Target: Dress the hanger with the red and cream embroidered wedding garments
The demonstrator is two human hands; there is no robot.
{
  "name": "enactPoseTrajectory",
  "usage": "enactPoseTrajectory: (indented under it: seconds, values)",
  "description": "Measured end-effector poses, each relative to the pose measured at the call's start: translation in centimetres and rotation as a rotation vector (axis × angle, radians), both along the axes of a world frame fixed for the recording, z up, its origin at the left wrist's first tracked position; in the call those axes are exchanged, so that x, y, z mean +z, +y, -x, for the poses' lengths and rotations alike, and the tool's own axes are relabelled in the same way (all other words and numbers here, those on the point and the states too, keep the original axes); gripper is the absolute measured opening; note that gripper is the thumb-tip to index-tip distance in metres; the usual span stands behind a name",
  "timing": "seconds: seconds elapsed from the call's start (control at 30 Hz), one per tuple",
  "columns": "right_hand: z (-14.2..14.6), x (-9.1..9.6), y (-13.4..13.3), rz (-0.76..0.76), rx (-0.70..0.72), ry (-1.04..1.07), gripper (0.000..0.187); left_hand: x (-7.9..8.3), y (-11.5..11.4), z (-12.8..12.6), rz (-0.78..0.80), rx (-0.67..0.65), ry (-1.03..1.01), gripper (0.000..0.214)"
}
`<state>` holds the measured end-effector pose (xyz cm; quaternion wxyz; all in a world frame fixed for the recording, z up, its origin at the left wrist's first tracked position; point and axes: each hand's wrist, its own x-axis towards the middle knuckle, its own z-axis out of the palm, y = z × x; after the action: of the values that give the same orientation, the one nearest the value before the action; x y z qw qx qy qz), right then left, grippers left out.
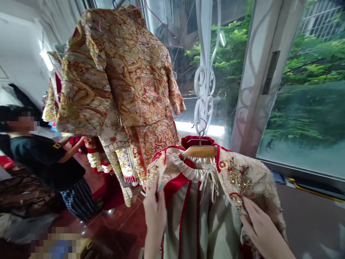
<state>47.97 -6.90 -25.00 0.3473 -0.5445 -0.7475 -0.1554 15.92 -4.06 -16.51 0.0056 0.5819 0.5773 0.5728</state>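
Note:
A cream jacket (250, 172) with red piping and gold beaded embroidery hangs with its front parted on a wooden hanger (198, 151). Within it shows a pale gathered garment (222, 219) with a tied white drawstring (211, 183) and red stripes. My left hand (155, 208) is closed on the jacket's left front edge, its fingertips against the cloth. On the other side, my right hand (257, 221) grips the opposite front edge near a red-trimmed, beaded part. The fingers' undersides are hidden by the cloth.
A white scrolled metal stand (204, 82) rises behind the hanger, before a window (304, 118). Gold brocade garments (140, 75) hang at left. Farther left, a person in a dark shirt (45, 162) reaches toward red and gold clothes (94, 154). A yellow hanger (315, 189) lies at right.

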Motion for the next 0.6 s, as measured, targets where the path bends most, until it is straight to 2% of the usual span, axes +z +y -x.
enactPoseTrajectory:
  seconds: [0.1, 0.17, 0.23, 0.33, 0.4, 0.47, 0.53, 0.6]
  values:
    - [2.1, 1.4, -0.9, 0.05, 0.098, -0.012, 0.036, 2.9, -2.0, -4.6, -0.087, -0.026, 0.029, 0.04]
    - [4.1, 2.1, -0.9, 0.101, 0.196, 0.015, 0.039, 3.4, -3.4, -8.4, -0.136, -0.055, 0.073, 0.043]
    - [5.6, 2.2, -0.3, 0.162, 0.324, 0.058, 0.044, 2.0, -4.5, -12.1, -0.178, -0.079, 0.137, 0.049]
    - [6.2, 1.4, 1.0, 0.166, 0.442, 0.107, 0.05, -2.5, -4.7, -15.8, -0.137, -0.118, 0.232, 0.051]
    - [5.7, 0.4, 1.7, 0.143, 0.432, 0.116, 0.05, -5.3, -3.9, -16.3, -0.052, -0.164, 0.279, 0.052]
    - [5.0, -0.6, 2.0, 0.182, 0.366, 0.097, 0.049, -6.9, -2.7, -15.5, 0.045, -0.199, 0.275, 0.053]
    - [4.8, -1.7, 2.0, 0.23, 0.288, 0.072, 0.049, -7.2, -1.5, -14.2, 0.102, -0.223, 0.232, 0.051]
    - [5.0, -2.8, 2.0, 0.241, 0.241, 0.055, 0.05, -6.9, -0.6, -13.1, 0.098, -0.253, 0.193, 0.049]
